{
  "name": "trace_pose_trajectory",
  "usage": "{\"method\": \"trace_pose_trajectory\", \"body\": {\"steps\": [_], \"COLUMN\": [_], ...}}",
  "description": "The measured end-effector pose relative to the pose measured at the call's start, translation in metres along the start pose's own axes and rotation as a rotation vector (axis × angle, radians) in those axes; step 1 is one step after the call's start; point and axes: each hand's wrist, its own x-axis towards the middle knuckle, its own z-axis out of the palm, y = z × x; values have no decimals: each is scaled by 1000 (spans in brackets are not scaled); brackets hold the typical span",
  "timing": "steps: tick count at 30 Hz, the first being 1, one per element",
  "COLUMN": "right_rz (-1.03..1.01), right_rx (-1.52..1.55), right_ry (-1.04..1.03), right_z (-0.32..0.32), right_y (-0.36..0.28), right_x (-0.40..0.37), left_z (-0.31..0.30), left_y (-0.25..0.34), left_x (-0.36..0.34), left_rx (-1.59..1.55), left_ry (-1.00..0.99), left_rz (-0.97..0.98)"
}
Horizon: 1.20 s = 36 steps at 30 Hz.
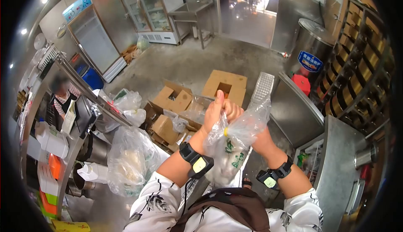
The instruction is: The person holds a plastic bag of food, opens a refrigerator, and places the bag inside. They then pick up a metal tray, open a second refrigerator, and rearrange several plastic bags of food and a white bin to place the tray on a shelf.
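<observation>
Right in front of my brown apron (pixel 235 204), a clear plastic bag (pixel 226 169) with green lettering sits between my two hands, its neck cinched by a yellow band (pixel 226 131). My left grip (pixel 222 111) is clenched with the thumb up, seemingly on gathered plastic near the band; I judge that keeps the neck taut. My right grip (pixel 261 137) is behind the bag's loose, flared end, and the film hides the fingers, so I cannot tell whether they are closed. The band presumably keeps the pale contents packed below the neck, leaving the slack plastic free above. Whether the underside hangs or rests on something, I cannot tell.

To my left, another clear bag (pixel 130 160) seems to lie on the steel counter (pixel 111 206), probably put there to be within reach. Beyond my hands, a cardboard box (pixel 237 85) stands apart from me.
</observation>
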Motion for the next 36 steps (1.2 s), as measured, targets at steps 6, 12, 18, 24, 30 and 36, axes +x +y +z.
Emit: {"method": "trace_pose_trajectory", "body": {"steps": [6,12,18,24,30,36], "right_rz": [293,510,624,648,660,740], "right_rx": [121,552,683,611,565,542], "right_ry": [323,679,822,474,891,935], "right_z": [-10,-37,-72,-176,-347,-454], "right_y": [54,80,91,152,212,217], "right_x": [-23,-60,-72,-82,-87,-92], "left_z": [-91,-65,-32,-44,-8,38], "left_y": [-15,-74,-138,-197,-259,-287], "left_x": [-25,-80,-59,-22,60,136], "left_rx": [752,818,1145,967,1357,881], "left_ry": [90,41,161,393,-47,426], "left_rz": [-327,-582,-570,-515,-305,-482]}}
